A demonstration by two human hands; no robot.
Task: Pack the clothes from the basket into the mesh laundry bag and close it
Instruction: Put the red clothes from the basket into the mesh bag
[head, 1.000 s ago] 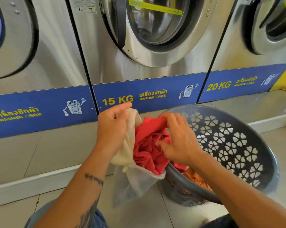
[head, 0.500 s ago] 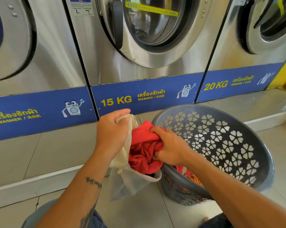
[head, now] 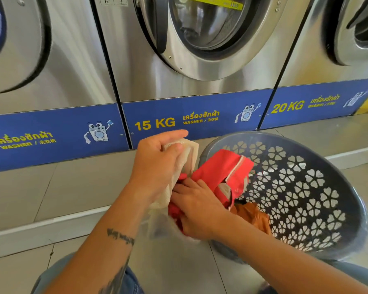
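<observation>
My left hand (head: 157,164) grips the cream rim of the white mesh laundry bag (head: 162,225), holding its mouth up beside the basket. My right hand (head: 197,206) pushes a red garment (head: 221,166) down into the bag, fingers partly inside the mouth and curled on the cloth. Part of the red garment still sticks up above the bag, showing a zip and grey lining. The grey plastic basket (head: 306,187) with flower-shaped holes is tilted towards me, with an orange garment (head: 253,215) lying inside it.
A row of steel front-loading washers (head: 179,60) stands on a raised tiled step (head: 51,187) straight ahead. The step's edge runs just behind the bag. Pale floor tiles lie below, and my denim-clad knees (head: 123,279) are at the bottom.
My right hand has gone deeper into the bag with the red garment, and a flap with a zip has flipped up over the basket rim. The left hand stays on the bag rim.
</observation>
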